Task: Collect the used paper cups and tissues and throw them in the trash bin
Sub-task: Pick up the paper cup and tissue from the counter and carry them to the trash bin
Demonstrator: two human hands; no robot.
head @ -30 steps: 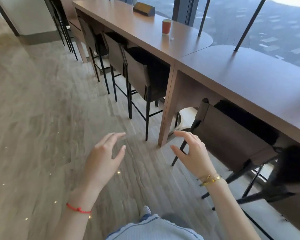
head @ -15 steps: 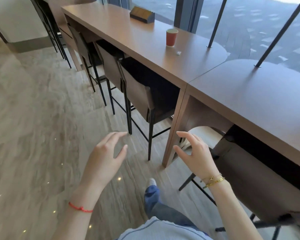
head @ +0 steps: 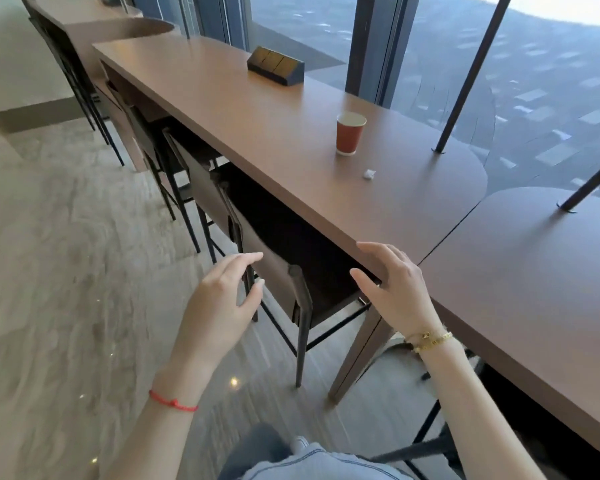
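Both hands empty, left hand (head: 219, 303) and right hand (head: 394, 289) loosely spread, short of the paper cup (head: 350, 133) and tissue wad (head: 369, 173) near the counter's (head: 257, 109) window edge; probably light, crushable: grasp the cup mid-wall.

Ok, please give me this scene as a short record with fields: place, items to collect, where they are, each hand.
place: long table by windows, chairs tucked under it
items to collect: red paper cup; small crumpled tissue
cup: upright on the table, open top
tissue: on the table, near the cup, apart from it
other item: dark box farther along the table
left hand: open, holds nothing
right hand: open, holds nothing
trash bin: not in view
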